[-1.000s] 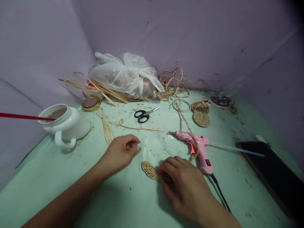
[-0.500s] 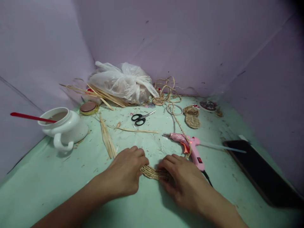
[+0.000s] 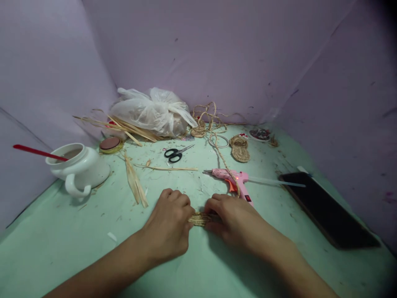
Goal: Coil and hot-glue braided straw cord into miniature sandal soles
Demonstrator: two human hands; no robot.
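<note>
Between my hands, just over the green tabletop, is a small flat piece of coiled straw rope (image 3: 199,219). Its rows of twisted cord run side by side; both ends are hidden under my fingers. My left hand (image 3: 171,219) is closed on its left end. The right end sits pinched between the thumb and fingers of my right hand (image 3: 228,217). A pink hot glue gun (image 3: 231,176) with an orange trigger lies behind my right hand. Over it trails a braided straw cord (image 3: 223,159) that runs down toward that hand.
Black-handled scissors (image 3: 176,154) and straw strips (image 3: 135,182) lie behind the hands. On the left stands a white pot (image 3: 93,165) with a red stick (image 3: 37,152). A dark phone-like slab (image 3: 328,211) lies right. A knotted plastic bag (image 3: 151,111) and coiled straw pieces (image 3: 240,151) sit farther back.
The camera view has turned a little to the right, so the table things appear farther left. My hands are closer together, and less of the straw piece shows between them.
</note>
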